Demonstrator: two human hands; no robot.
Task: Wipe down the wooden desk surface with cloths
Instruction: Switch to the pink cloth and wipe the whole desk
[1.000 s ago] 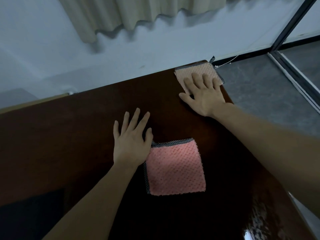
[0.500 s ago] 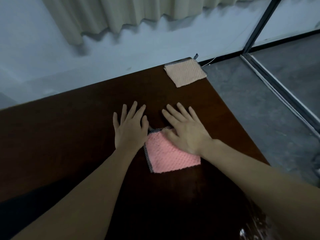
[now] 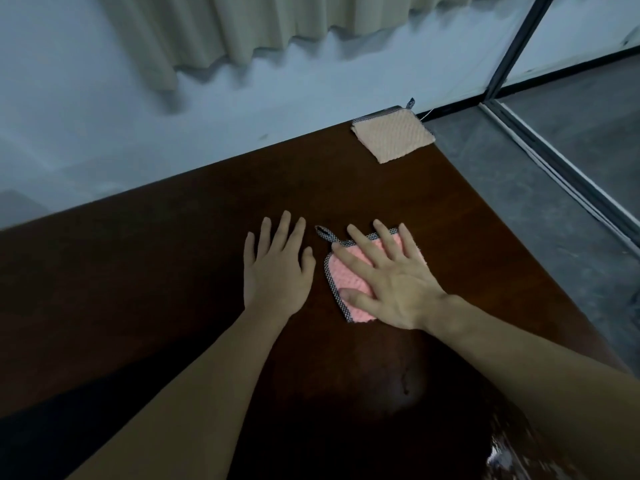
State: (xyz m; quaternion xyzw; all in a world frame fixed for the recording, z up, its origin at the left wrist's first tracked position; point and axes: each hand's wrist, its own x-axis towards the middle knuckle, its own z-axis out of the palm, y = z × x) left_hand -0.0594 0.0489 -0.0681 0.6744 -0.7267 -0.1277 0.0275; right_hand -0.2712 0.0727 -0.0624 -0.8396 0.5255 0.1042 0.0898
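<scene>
The right hand (image 3: pixel 391 285) lies flat on the pink cloth (image 3: pixel 349 275), with the fingers straight and spread, the palm pressing the cloth down on the dark wooden bench (image 3: pixel 173 271). The hand covers most of the cloth; only its left part and a bit of the far edge show. The cloth has a black-and-white dotted border, and a small loop (image 3: pixel 325 233) of the same border sticks out from its far left corner onto the wood.

The left hand (image 3: pixel 277 268) rests flat on the bare bench just beside the pink cloth, on its left side, not touching it. Its fingers are straight and a little apart, and it holds nothing.

A second cloth, the beige cloth (image 3: pixel 393 135), lies at the far right corner of the bench, well apart from both hands. It has also a dotted border and a small loop at its far corner.

Behind the bench is a pale wall (image 3: pixel 104 116) with a light curtain (image 3: pixel 242 26) hanging above. On the right is a grey floor (image 3: pixel 519 188) and a dark metal door frame (image 3: pixel 516 46)
</scene>
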